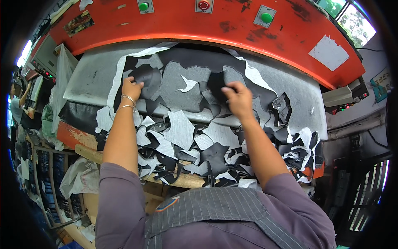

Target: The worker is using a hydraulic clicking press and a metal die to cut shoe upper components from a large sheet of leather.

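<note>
A dark leather-like sheet point(199, 58) with shapes cut out of it lies on the grey cutting bed point(91, 74). My left hand point(132, 88) pinches the edge of a rounded black leather-like piece point(149, 79) at the sheet's left side. Farther right, my right hand point(238, 96), slightly blurred, grips a smaller black piece point(216, 86). A black-rimmed cutting die point(282, 109) rests on the bed to the right of that hand. Between my hands lies a pale, pointed scrap point(188, 84).
A heap of black and whitish offcuts point(215, 157) covers the bed's near edge. The orange press beam point(174, 25), with green buttons point(266, 18) and a red button point(203, 5), spans the far side. Off to the left, a person point(18, 103) sits or stands near another machine.
</note>
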`<state>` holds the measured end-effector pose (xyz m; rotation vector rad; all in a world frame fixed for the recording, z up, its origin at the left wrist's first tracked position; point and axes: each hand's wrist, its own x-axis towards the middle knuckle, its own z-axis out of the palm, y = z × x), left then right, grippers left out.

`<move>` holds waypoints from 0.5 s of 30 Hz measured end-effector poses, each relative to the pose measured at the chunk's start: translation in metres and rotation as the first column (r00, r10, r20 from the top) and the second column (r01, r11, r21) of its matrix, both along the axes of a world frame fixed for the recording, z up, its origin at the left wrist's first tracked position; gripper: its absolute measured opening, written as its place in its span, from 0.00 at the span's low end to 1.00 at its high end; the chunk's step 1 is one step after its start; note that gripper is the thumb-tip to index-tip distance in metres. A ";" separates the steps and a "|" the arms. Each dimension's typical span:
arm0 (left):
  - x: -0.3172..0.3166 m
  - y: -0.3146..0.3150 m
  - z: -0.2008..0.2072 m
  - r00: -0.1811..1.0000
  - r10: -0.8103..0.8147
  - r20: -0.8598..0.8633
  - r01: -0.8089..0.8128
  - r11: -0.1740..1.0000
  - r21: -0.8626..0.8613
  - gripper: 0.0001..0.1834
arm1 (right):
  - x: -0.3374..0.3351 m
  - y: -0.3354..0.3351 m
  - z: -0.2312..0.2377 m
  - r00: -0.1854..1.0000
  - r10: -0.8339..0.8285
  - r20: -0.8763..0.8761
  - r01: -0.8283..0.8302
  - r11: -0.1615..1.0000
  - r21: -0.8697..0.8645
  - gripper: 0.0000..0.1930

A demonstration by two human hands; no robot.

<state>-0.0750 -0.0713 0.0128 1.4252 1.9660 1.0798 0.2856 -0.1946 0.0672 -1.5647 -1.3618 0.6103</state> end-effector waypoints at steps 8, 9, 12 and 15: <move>-0.011 -0.070 0.078 0.326 -0.356 0.876 0.244 0.927 0.286 0.04 | 0.061 -0.086 0.010 0.750 0.572 -0.332 -0.660 0.674 -0.332 0.12; -0.012 -0.090 0.081 0.378 -0.370 0.849 0.426 0.883 0.195 0.05 | 0.049 -0.091 0.011 0.753 0.642 -0.147 -0.618 0.612 -0.493 0.13; 0.024 -0.151 0.091 0.670 -0.408 0.621 0.667 0.698 -0.260 0.11 | 0.017 -0.120 0.000 0.785 0.564 0.258 -0.306 0.713 -0.631 0.19; 0.037 -0.186 0.026 0.726 -0.679 -0.106 0.657 0.731 -0.187 0.16 | -0.011 -0.134 0.008 0.745 0.553 0.373 -0.254 0.753 -0.607 0.30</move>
